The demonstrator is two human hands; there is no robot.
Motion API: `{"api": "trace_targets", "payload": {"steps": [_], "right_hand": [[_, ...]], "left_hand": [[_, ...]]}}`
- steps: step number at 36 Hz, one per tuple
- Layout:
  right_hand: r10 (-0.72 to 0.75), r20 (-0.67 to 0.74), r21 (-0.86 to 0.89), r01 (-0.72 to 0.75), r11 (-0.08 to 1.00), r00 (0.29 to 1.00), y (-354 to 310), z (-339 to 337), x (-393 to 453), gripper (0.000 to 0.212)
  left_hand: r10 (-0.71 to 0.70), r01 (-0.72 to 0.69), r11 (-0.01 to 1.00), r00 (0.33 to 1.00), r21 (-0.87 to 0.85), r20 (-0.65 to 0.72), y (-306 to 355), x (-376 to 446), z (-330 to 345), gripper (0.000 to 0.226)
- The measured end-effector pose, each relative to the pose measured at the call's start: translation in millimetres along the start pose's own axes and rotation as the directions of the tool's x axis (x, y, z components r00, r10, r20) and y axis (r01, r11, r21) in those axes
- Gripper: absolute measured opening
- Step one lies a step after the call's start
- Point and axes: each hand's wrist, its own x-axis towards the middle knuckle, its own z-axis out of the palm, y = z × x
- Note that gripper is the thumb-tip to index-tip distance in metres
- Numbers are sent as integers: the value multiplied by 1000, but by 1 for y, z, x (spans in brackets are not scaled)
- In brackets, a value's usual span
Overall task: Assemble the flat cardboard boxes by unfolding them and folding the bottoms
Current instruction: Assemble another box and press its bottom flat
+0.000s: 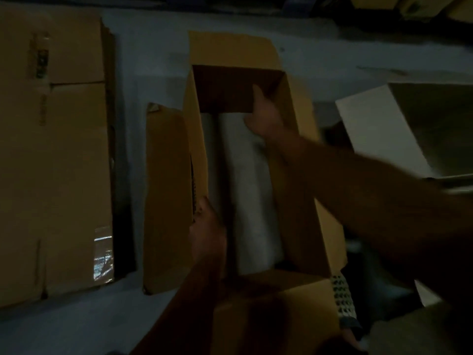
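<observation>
- The scene is dim and blurred; fine detail is hard to read.
- An opened box (202, 149) stands on the pale floor (153, 47) near the middle of the view, its open end facing up at the camera; the floor shows through it, so no bottom is folded across.
- The box's far flap (230, 47) lies out flat beyond the opening, the left flap (166, 201) lies out flat on the floor beside the left wall, and a near flap (276, 303) juts toward the person.
- The right hand (263, 119) reaches into the box at its far right inner corner, thumb up against the dark far wall; the other fingers are hidden, so whether it grips or only presses cannot be told.
- The left hand (207, 231) sits at the top edge of the left wall, near its near end, fingers curled over the edge and holding it.
- A stack of flat boxes (56, 149) lies on the floor along the left edge of the view, well apart from the opened box, with a shiny strip of tape (103, 254) near its near right corner.
- A white box (384, 129) sits at the right edge of the view, just beyond the right forearm.
</observation>
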Motion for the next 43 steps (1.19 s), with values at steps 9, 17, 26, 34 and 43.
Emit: {"api": "trace_targets", "payload": {"steps": [9, 17, 26, 34, 43], "right_hand": [[385, -247, 145, -359, 922, 889, 100, 39, -299, 69], [748, 484, 697, -717, -16, 454, 188, 52, -331, 51], [480, 566, 823, -488, -289, 670, 129, -3, -349, 40], [464, 385, 921, -359, -147, 798, 80, -69, -346, 13], [133, -132, 838, 39, 544, 982, -6, -189, -355, 28]], "left_hand": [[-91, 91, 996, 996, 1, -19, 4, -6, -11, 57], [-156, 145, 969, 987, 200, 39, 19, -41, -35, 86], [122, -209, 878, 968, 431, 220, 21, -130, -56, 66], [309, -411, 823, 903, 391, 298, 84, -205, -81, 89], [383, -389, 857, 920, 339, 87, 166, -262, -169, 44]]}}
